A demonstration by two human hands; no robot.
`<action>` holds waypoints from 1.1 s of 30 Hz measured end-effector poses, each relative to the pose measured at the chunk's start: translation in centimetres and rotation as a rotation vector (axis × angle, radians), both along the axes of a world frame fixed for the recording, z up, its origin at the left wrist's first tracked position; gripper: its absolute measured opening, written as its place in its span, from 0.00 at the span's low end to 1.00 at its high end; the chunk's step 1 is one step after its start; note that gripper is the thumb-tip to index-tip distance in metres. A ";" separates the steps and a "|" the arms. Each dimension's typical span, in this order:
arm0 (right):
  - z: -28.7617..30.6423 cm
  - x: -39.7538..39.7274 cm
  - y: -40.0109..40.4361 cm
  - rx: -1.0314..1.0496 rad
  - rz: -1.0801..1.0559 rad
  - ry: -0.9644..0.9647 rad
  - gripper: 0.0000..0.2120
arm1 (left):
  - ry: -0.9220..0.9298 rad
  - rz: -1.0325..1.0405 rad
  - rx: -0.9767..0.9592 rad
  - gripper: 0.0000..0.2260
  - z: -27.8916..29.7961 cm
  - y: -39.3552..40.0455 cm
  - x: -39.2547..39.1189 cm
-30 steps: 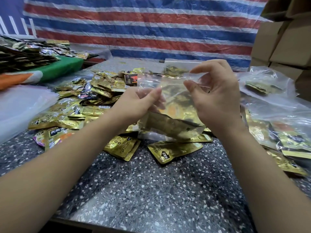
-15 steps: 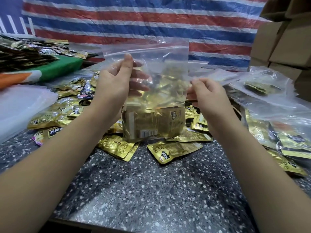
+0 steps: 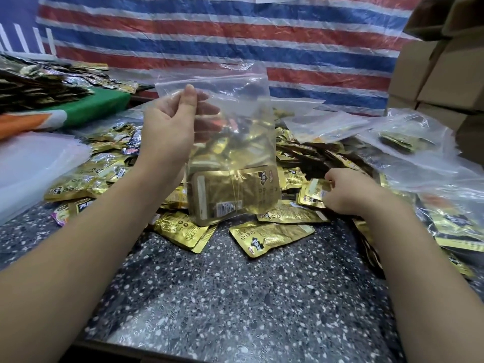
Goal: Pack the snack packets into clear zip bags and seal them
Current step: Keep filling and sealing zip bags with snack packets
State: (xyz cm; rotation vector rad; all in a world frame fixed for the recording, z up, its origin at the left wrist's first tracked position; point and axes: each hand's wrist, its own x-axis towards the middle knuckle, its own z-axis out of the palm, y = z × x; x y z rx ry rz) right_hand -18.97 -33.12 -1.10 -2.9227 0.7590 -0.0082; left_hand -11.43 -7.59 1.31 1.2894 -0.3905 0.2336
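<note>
Left hand pinches the crinkled clear zip bag upright above the speckled tabletop; flat gold foil packets fill its bottom. Right hand curls its fingers on a loose packet in the pile.

hands: two, left hand and right hand
clear plastic zip bag held up: one
gold foil snack packets inside that bag: at least two, exact number cannot tell
loose gold foil snack packets on the speckled grey stone table: dozens in a heap, too many to count
other clear plastic bags lying at right: several, overlapping, number unclear
brown cardboard boxes stacked at right: at least four
red, white and blue striped tarp behind: one
</note>
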 end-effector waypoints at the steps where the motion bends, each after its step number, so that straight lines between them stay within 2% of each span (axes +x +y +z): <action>1: -0.1 0.0 -0.1 0.006 0.009 0.039 0.28 | 0.002 0.005 0.003 0.13 0.0 0.0 0.0; 4: -0.5 0.0 -0.3 0.014 0.044 0.140 0.40 | 0.006 0.007 0.015 0.13 0.0 0.0 -0.1; 6: -0.5 -0.1 -0.6 0.016 0.037 0.140 0.42 | 0.012 0.003 0.019 0.14 -0.1 0.0 -0.1; 10: -0.8 0.1 -0.8 -0.074 0.048 0.077 0.32 | 0.016 0.013 0.034 0.14 -0.2 -0.1 0.0; 12: -0.8 0.3 -0.7 -0.102 0.068 -0.012 0.29 | 0.011 0.009 0.025 0.15 -0.2 -0.1 0.0; 15: -0.4 0.4 -0.6 0.084 0.098 -0.222 0.33 | 0.005 -0.024 -0.004 0.14 -0.2 0.0 0.0; 17: -0.2 0.3 -0.3 0.247 0.100 -0.297 0.31 | -0.003 -0.035 -0.010 0.14 -0.2 0.0 0.0; 20: 0.2 0.1 -0.2 0.387 0.090 -0.245 0.20 | -0.014 -0.040 0.000 0.15 -0.3 0.0 0.2; 24: 1.4 -1.0 -0.4 0.471 0.176 -0.028 0.10 | -0.017 -0.043 -0.007 0.15 -0.4 0.1 0.5; 26: 1.8 -1.4 -0.1 0.498 0.231 0.008 0.12 | -0.021 -0.047 -0.007 0.15 -0.5 0.1 0.6; 29: 2.3 -1.3 0.5 0.595 0.246 -0.108 0.18 | -0.028 -0.055 -0.006 0.15 -0.5 0.0 0.6; 33: 2.5 -1.0 0.5 1.192 0.214 -0.435 0.25 | -0.030 -0.057 -0.016 0.15 -0.5 0.0 0.6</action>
